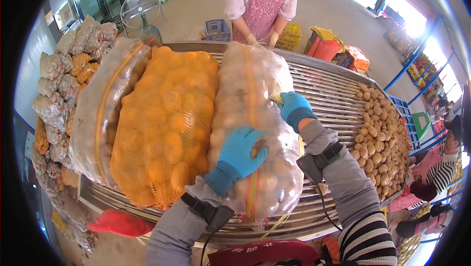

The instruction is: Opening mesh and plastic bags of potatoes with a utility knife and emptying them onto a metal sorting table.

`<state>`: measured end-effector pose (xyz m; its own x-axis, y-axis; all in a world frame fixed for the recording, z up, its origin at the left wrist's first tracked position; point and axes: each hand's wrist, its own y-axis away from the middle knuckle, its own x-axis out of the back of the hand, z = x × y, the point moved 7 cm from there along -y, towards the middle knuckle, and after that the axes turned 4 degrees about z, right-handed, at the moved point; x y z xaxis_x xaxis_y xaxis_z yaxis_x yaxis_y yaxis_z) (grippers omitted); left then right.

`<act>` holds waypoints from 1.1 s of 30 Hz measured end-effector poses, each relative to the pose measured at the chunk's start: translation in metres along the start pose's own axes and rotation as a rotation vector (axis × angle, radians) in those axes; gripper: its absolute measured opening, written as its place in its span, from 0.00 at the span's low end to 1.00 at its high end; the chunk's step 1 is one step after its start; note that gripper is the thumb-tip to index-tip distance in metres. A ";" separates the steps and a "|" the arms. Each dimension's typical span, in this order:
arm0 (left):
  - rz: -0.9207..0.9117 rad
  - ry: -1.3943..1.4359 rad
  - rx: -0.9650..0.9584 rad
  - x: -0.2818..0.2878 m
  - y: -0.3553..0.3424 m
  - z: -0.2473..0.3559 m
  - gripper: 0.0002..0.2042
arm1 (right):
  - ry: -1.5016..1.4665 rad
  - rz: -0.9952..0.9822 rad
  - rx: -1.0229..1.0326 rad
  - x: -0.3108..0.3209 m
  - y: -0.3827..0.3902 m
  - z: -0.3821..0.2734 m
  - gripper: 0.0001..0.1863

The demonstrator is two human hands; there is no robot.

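Observation:
A clear plastic sack of potatoes (235, 89) with a yellow-and-red stripe lies lengthwise before me on a slatted metal table (321, 77). My left hand (240, 155), in a blue glove, rests on the sack's near half with its fingers spread. At the sack's right side, my gloved right hand (293, 105) is closed around a small bunch of pale yellow strands (275, 97), whose ends poke out past the fingers. To the left of this sack lie an orange mesh sack of potatoes (167, 119) and another clear sack (110, 114).
Loose potatoes (380, 138) are heaped at the table's right end. Across the table stands a person in a patterned apron (265, 3), hands near the sack's far end. Filled bags (54, 89) are piled at left. Crates (217, 29) stand behind. Other people (431, 173) are at far right.

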<state>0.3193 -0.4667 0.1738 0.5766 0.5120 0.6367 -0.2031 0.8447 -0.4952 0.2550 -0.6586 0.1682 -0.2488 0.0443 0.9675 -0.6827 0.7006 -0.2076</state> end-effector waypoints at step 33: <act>0.082 0.017 -0.017 0.012 0.010 -0.008 0.09 | -0.746 -0.433 -0.287 -0.045 -0.009 0.033 0.13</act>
<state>0.3307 -0.4536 0.1714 0.5719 0.5763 0.5838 -0.2366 0.7973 -0.5553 0.2496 -0.6909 0.1222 -0.4590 -0.6666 0.5873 -0.6475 0.7036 0.2927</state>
